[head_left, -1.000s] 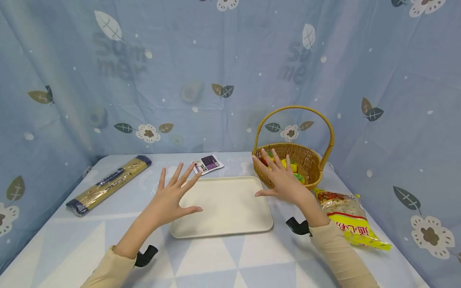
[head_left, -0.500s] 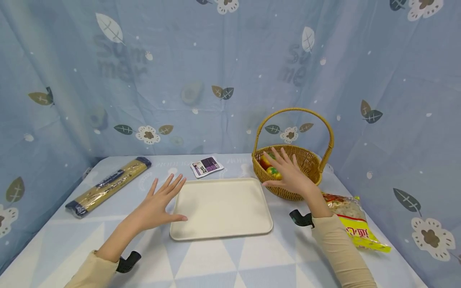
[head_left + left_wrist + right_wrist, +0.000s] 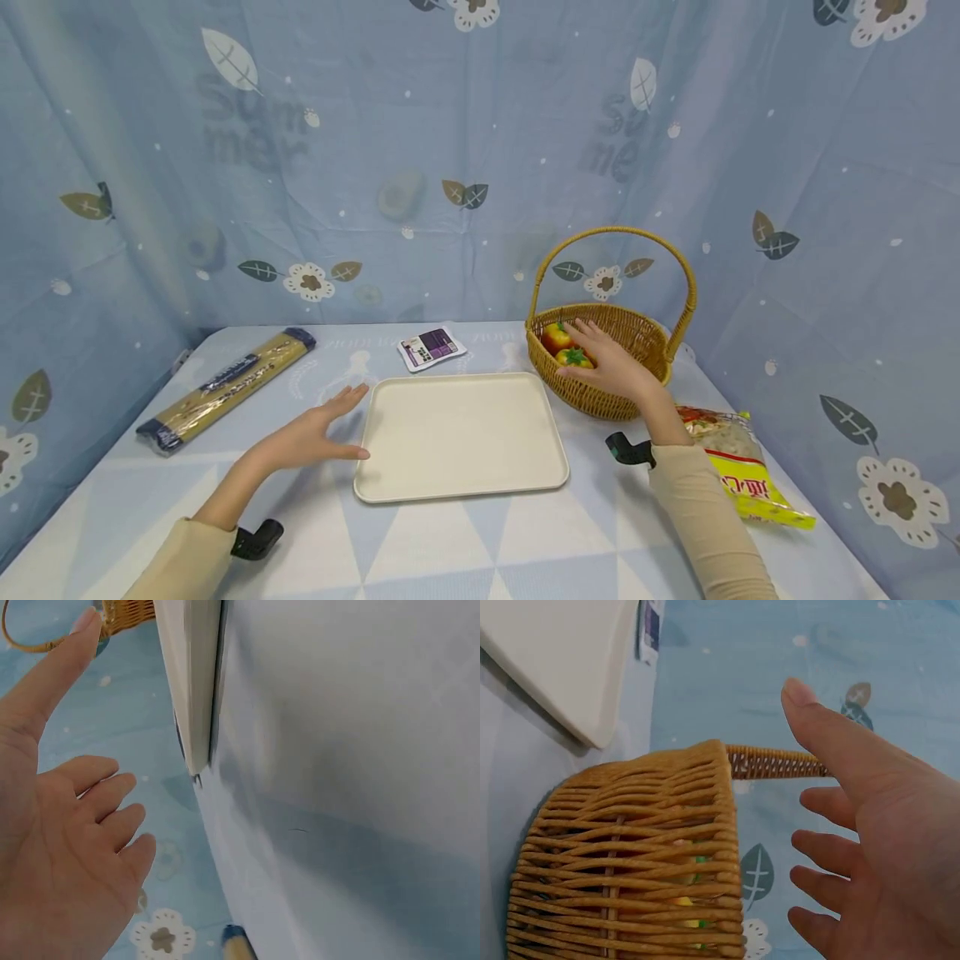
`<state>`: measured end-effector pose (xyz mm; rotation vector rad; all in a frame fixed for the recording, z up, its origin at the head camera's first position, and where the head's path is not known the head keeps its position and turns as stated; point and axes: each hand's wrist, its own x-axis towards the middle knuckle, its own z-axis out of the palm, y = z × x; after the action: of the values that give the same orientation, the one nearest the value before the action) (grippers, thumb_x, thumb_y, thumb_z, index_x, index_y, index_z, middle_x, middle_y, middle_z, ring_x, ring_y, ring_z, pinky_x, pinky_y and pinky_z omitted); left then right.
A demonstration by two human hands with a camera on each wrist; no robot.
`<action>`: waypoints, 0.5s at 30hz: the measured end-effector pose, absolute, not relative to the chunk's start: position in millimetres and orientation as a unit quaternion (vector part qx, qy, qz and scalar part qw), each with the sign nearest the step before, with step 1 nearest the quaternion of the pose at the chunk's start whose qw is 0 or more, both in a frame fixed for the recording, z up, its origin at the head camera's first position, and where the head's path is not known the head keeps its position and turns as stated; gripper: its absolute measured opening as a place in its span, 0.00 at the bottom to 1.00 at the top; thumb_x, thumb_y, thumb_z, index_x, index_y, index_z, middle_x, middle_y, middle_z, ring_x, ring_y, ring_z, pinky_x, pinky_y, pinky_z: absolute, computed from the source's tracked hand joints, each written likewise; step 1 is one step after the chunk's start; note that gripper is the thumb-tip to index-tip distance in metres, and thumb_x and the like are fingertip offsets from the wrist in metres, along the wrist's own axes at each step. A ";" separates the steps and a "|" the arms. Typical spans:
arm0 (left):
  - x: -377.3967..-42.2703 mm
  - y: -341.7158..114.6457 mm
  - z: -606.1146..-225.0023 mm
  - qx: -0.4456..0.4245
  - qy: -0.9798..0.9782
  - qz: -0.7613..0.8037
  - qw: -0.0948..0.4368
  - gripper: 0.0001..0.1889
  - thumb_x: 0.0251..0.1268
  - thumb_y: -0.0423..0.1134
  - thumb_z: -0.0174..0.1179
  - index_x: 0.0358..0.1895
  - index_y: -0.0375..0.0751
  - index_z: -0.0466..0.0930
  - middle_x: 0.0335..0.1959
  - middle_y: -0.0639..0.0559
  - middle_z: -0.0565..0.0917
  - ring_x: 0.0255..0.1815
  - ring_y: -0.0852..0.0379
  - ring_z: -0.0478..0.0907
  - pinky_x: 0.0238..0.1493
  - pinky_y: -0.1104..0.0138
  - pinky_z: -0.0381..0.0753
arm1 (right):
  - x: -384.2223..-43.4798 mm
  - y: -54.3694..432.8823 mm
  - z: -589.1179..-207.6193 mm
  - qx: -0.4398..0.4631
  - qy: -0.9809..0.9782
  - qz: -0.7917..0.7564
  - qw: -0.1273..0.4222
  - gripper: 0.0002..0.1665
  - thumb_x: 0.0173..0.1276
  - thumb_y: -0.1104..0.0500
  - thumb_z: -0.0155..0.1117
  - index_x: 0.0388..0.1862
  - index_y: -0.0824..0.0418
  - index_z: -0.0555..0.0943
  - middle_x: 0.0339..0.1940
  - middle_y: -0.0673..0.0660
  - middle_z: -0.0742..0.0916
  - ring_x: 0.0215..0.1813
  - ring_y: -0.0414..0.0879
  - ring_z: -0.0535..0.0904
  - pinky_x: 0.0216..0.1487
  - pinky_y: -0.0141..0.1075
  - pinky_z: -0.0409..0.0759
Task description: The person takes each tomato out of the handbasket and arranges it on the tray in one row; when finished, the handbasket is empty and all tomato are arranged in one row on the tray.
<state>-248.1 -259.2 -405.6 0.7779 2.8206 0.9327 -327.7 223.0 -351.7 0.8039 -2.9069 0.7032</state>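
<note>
My left hand (image 3: 311,433) hovers by the left side of a cream rectangular tray (image 3: 465,437), thumb apart from straight fingers, holding nothing. In the left wrist view its palm (image 3: 56,847) faces the tray's edge. My right hand (image 3: 611,362) is over the front of a wicker basket (image 3: 600,406) with a tall arched handle, its fingers extended and nothing in them. Inside the basket, two red-yellow fruits or vegetables with green tops (image 3: 556,338) show beside the fingertips; the hand hides part of the contents. The right wrist view shows the thumb raised near the basket's rim (image 3: 724,795).
A long gold-and-navy noodle packet (image 3: 228,387) lies at the left. Behind the tray is a small purple-and-white pouch (image 3: 432,347). A yellow bag of pasta (image 3: 742,467) lies at the right, partly behind the right forearm. A blue patterned curtain (image 3: 480,167) surrounds the table.
My left hand has moved left and lower, off the tray, its fingers drawing closer together. My right hand has shifted slightly right and lower over the basket, uncovering more of its contents.
</note>
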 end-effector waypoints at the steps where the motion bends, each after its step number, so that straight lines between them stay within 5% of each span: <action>1: -249.4 -261.3 -406.5 0.249 0.918 0.307 0.044 0.53 0.53 0.60 0.68 0.76 0.39 0.50 0.75 0.33 0.50 0.74 0.31 0.44 0.67 0.37 0.49 | -329.1 224.3 -352.5 0.255 -0.939 0.230 0.020 0.49 0.67 0.43 0.63 0.78 0.60 0.54 0.77 0.67 0.53 0.77 0.64 0.42 0.70 0.64 0.45; 6: -259.2 -269.7 -410.7 0.251 0.911 0.319 0.078 0.48 0.58 0.54 0.67 0.76 0.38 0.52 0.74 0.32 0.53 0.73 0.32 0.48 0.67 0.38 0.52 | -339.1 232.0 -359.6 0.235 -0.944 0.229 0.025 0.42 0.69 0.46 0.62 0.74 0.65 0.62 0.71 0.68 0.68 0.69 0.64 0.65 0.64 0.61 0.65; 8: -263.9 -272.6 -413.0 0.258 0.906 0.324 0.087 0.46 0.60 0.51 0.66 0.76 0.36 0.52 0.74 0.33 0.54 0.73 0.32 0.49 0.67 0.38 0.53 | -343.3 234.4 -362.3 0.223 -0.947 0.231 0.023 0.40 0.68 0.47 0.63 0.72 0.65 0.65 0.61 0.69 0.78 0.50 0.61 0.79 0.57 0.55 0.73; 10: -268.1 -274.4 -414.9 0.268 0.900 0.331 0.093 0.45 0.61 0.50 0.66 0.75 0.35 0.52 0.74 0.33 0.55 0.73 0.32 0.49 0.67 0.38 0.54 | -346.9 236.4 -364.6 0.209 -0.948 0.238 0.019 0.39 0.67 0.47 0.65 0.71 0.65 0.67 0.50 0.69 0.83 0.28 0.54 0.78 0.46 0.49 0.78; 12: -271.7 -275.8 -416.3 0.278 0.893 0.341 0.099 0.45 0.61 0.48 0.66 0.75 0.33 0.52 0.74 0.33 0.55 0.73 0.31 0.49 0.66 0.37 0.54 | -350.9 238.1 -367.0 0.203 -0.949 0.239 0.014 0.38 0.66 0.48 0.66 0.70 0.65 0.69 0.46 0.69 0.85 0.17 0.48 0.67 0.37 0.44 0.75; 15: -276.1 -277.0 -418.5 0.283 0.885 0.353 0.110 0.45 0.61 0.46 0.66 0.75 0.32 0.51 0.74 0.32 0.54 0.73 0.30 0.48 0.66 0.36 0.54 | -356.1 240.2 -369.7 0.198 -0.949 0.247 0.013 0.37 0.65 0.50 0.68 0.68 0.65 0.71 0.50 0.69 0.84 0.21 0.45 0.71 0.33 0.40 0.75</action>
<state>-276.1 -277.0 -418.5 0.8306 2.6014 1.0379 -356.1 240.2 -369.7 0.6162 -2.9564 0.7693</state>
